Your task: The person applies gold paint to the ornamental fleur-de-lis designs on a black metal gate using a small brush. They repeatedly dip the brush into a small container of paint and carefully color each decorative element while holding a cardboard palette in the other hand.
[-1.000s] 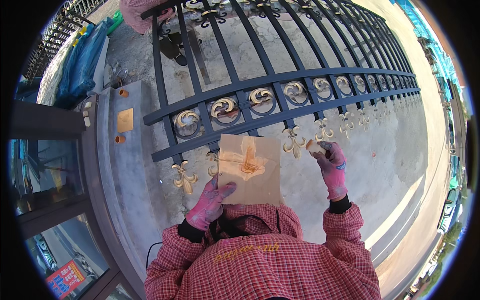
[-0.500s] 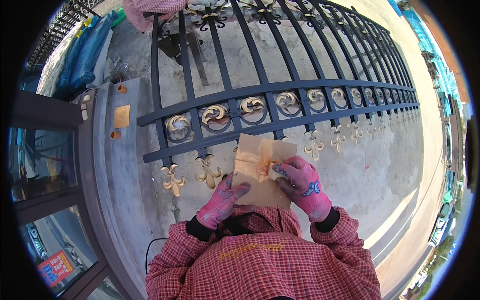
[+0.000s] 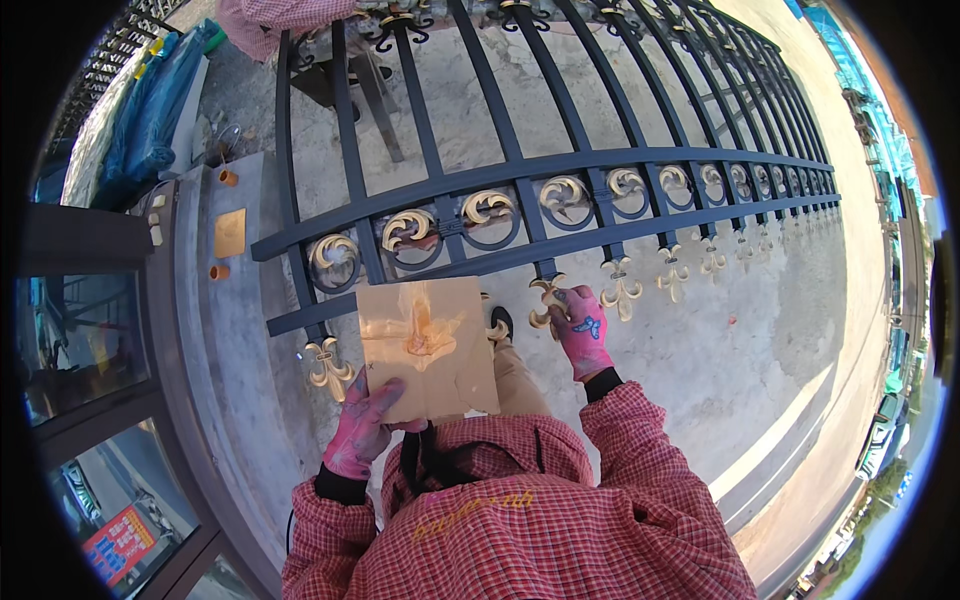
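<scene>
My left hand (image 3: 362,428), in a pink patterned glove, grips the lower left edge of a flat cardboard piece (image 3: 462,375) with a glossy gold-orange paint smear in its middle. Out to the right, my gloved right hand (image 3: 583,335) is closed, its fingers against a gold fleur-de-lis finial (image 3: 545,288) on the lower rail of a dark metal fence panel (image 3: 480,263). The fingers hide most of what they pinch; a small pale pad showed there earlier. Other gold finials, such as one at the left (image 3: 328,370), and gold scrolls (image 3: 408,230) line the panel.
Another person's checked sleeve (image 3: 285,20) is at the panel's far left. On the grey ledge at left lie a gold square (image 3: 230,233) and two small orange cups (image 3: 219,272). Blue-wrapped bundles (image 3: 150,120) stand beyond; a glass door (image 3: 85,330) borders the left side.
My right hand has left the smeared cardboard and reached right and forward to a finial. My left hand has carried the cardboard left. The other person's gloved hand has gone out of view.
</scene>
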Demonstrator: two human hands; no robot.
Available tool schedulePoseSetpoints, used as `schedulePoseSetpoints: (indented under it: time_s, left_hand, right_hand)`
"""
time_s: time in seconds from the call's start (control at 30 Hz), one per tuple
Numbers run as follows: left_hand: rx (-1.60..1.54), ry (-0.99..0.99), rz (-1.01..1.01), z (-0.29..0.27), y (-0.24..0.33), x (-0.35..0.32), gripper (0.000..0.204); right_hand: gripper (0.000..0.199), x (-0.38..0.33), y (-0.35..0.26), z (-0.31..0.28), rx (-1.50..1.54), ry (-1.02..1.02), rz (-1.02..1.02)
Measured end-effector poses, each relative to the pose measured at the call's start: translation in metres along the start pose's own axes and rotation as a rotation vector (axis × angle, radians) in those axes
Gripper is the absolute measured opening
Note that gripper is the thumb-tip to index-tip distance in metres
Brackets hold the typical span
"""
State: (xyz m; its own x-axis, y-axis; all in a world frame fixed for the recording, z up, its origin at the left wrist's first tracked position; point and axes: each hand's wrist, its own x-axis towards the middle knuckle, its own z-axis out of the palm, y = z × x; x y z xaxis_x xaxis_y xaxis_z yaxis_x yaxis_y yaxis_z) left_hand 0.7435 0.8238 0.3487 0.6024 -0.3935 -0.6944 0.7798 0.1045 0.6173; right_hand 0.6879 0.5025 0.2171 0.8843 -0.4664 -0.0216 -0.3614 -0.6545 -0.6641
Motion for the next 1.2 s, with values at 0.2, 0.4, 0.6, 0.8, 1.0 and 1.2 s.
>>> schedulePoseSetpoints:
  time_s: [0.2,0.4,0.6,0.8,1.0,1.2]
  left_hand:
    - [-0.018,0.046,0.028,-0.007,-0.003,-0.006,0.048]
    - [0.013,0.055,0.02,-0.003,0.003,-0.006,0.05]
    - [0.03,0.044,0.031,-0.008,0.001,-0.004,0.048]
    - [0.006,0.091,0.018,-0.014,-0.002,-0.004,0.048]
    - [-0.003,0.068,0.02,-0.019,0.001,-0.009,0.048]
    - [0.021,0.055,0.019,-0.022,0.004,-0.011,0.049]
  right_hand:
    - [0.02,0.006,0.009,0.006,0.102,0.085,0.087]
    - [0.023,0.021,0.026,0.009,0.069,0.124,0.023]
    - [0.023,0.024,0.029,0.01,-0.132,0.116,0.004]
    - [0.021,-0.001,-0.013,0.03,-0.089,0.076,0.0]
    - [0.019,0.0,-0.005,0.03,-0.052,0.148,0.159]
    - [0.019,0.003,-0.003,0.035,-0.14,0.114,0.178]
